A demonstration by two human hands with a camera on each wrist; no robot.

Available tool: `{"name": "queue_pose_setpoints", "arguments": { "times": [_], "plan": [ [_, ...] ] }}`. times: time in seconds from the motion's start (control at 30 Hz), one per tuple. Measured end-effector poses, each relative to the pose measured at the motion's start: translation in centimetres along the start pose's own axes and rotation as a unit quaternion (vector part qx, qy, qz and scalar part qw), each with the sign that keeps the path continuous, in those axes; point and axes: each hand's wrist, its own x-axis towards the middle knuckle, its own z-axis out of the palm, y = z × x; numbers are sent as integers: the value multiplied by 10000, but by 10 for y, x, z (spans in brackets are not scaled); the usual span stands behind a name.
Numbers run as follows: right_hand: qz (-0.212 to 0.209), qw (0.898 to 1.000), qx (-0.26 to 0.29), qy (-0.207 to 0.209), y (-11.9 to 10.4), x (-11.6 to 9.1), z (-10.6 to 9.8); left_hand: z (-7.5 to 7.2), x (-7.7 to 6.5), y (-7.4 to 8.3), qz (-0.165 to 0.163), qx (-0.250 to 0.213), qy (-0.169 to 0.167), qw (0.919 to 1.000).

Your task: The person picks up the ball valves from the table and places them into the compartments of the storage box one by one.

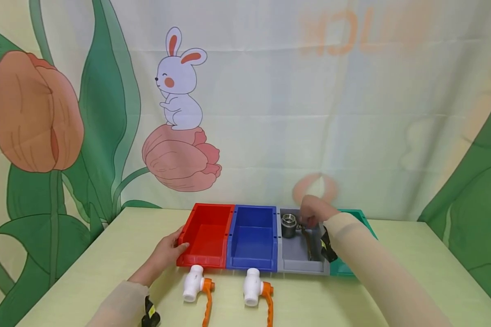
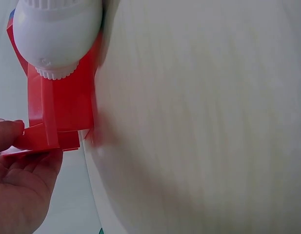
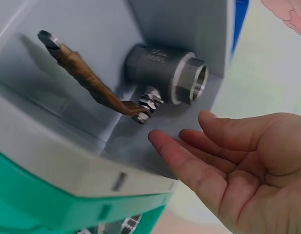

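- Head view: bright, diffuse light.
- Left wrist: dimmer, soft shadows on the pale wood-grained table point(image 2: 204, 97).
- Right wrist: glints on the dark-grey metal valve point(image 3: 157, 68).

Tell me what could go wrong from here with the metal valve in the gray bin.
Two risks. The right hand is close to the metal valve but doesn't grip it; lifting by its slim handle alone might let the body swing into the gray bin. The left hand grips the red bin; a tug could knock the white valve lying in front.
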Motion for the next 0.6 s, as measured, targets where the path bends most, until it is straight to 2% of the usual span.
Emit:
{"name": "queue_pose_setpoints", "arguments": {
  "times": [0.13, 0.23, 0.43, 0.6],
  "plan": [
    [-178, 9995, 137, 226, -35, -103, -19, 0, -1, 1, -11, -23, 4, 10000],
    [-338, 9988, 194, 290, -46, -140, -25, 1, -1, 2, -45, -39, -4, 10000],
    [-625, 9961, 478, 400, -47, -145, -26, 2, -1, 1, -54, -61, -2, 10000],
    [-1013, 9929, 115, 608, -47, -159, -22, 3, 0, 0, -17, -48, 15, 10000]
  ]
}}
